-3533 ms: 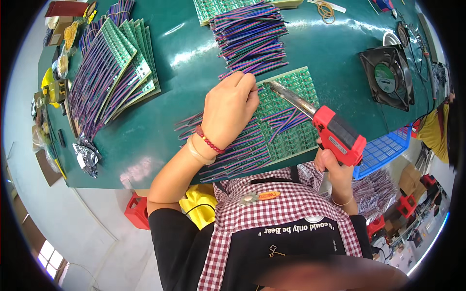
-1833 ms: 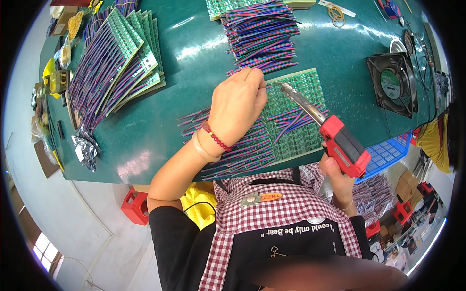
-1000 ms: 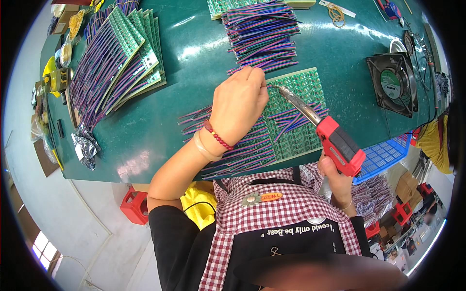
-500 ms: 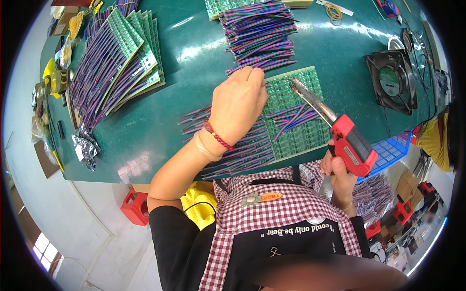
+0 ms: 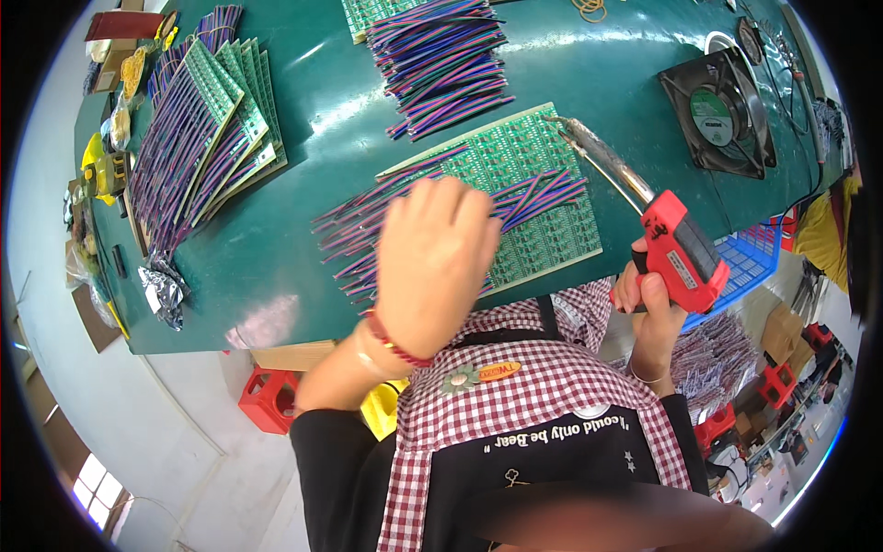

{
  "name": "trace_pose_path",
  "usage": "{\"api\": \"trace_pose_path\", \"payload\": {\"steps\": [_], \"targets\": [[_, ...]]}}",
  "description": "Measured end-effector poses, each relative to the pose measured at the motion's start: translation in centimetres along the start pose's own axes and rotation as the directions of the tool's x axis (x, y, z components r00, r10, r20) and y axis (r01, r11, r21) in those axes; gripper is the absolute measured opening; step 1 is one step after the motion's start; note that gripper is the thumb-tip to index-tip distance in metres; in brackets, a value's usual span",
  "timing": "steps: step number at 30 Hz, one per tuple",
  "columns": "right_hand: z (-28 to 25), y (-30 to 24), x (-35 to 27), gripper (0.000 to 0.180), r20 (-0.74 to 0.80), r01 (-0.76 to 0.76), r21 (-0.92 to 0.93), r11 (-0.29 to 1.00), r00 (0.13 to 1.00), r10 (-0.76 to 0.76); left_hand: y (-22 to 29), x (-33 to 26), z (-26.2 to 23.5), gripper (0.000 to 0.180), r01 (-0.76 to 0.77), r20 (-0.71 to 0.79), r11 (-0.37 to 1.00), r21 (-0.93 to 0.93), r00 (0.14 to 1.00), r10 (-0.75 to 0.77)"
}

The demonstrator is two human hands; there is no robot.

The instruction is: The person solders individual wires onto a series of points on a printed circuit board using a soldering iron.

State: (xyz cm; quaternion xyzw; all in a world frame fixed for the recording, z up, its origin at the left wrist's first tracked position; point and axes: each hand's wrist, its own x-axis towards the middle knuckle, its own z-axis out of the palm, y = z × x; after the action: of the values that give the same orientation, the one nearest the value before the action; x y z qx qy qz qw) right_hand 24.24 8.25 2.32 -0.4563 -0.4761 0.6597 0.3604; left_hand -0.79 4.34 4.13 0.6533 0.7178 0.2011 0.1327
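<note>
My right hand (image 5: 648, 299) is wrapped round the red and black handle of a soldering gun (image 5: 682, 253). The gun's long metal tip points up and left, over the top right corner of a green circuit board panel (image 5: 538, 230). My left hand (image 5: 437, 248) is over the panel's left part, fingers curled and knuckles up; the fingertips are hidden. Beside its fingers, loose multicoloured wires (image 5: 543, 201) lie across the panel. Rows of similar wires (image 5: 354, 221) stick out from the panel's left edge, partly behind this hand.
A thick wire stack (image 5: 437, 69) lies beyond the panel. Wired boards (image 5: 207, 129) are fanned out at left, with crumpled foil (image 5: 164, 294) below. A black fan (image 5: 722, 115) stands at right. A blue basket (image 5: 745, 267) sits below the table's right edge.
My left hand has moved down toward me from the panel's top left edge to the loose wires. More wires show at the upper left edge. The soldering gun has shifted slightly right relative to the panel.
</note>
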Motion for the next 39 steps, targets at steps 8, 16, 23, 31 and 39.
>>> {"api": "trace_pose_path", "payload": {"steps": [8, 16, 23, 31, 39], "targets": [[0.0, 0.0, -0.4, 0.045, 0.029, 0.056, -0.018, 0.998, 0.998, -0.055, 0.9, 1.2, 5.3, 0.012, 0.099, -0.045, 0.992, -0.080, 0.994, -0.103], [-0.3, 0.7, -0.7, 0.047, 0.026, 0.057, 0.088, 0.995, 0.998, -0.059, -2.5, 1.6, 2.3, 0.006, 0.226, -0.203, 0.951, -0.211, 0.942, -0.269], [-0.4, 2.0, -1.1, 0.055, 0.146, -0.099, -0.091, 0.991, 0.983, 0.112, -4.0, 2.0, 3.2, 0.008, 0.081, -0.188, 0.993, -0.086, 0.978, -0.096], [0.0, 2.1, -1.5, 0.037, 0.122, -0.119, -0.234, 0.965, 0.981, 0.151, -3.9, 1.7, 3.5, 0.011, 0.080, -0.163, 0.991, -0.103, 0.982, -0.096], [-0.5, 1.9, -1.7, 0.035, 0.101, -0.186, -0.263, 0.947, 0.971, 0.219, -3.5, 1.8, 3.3, 0.009, 0.082, -0.179, 0.994, -0.078, 0.979, -0.094]]}}
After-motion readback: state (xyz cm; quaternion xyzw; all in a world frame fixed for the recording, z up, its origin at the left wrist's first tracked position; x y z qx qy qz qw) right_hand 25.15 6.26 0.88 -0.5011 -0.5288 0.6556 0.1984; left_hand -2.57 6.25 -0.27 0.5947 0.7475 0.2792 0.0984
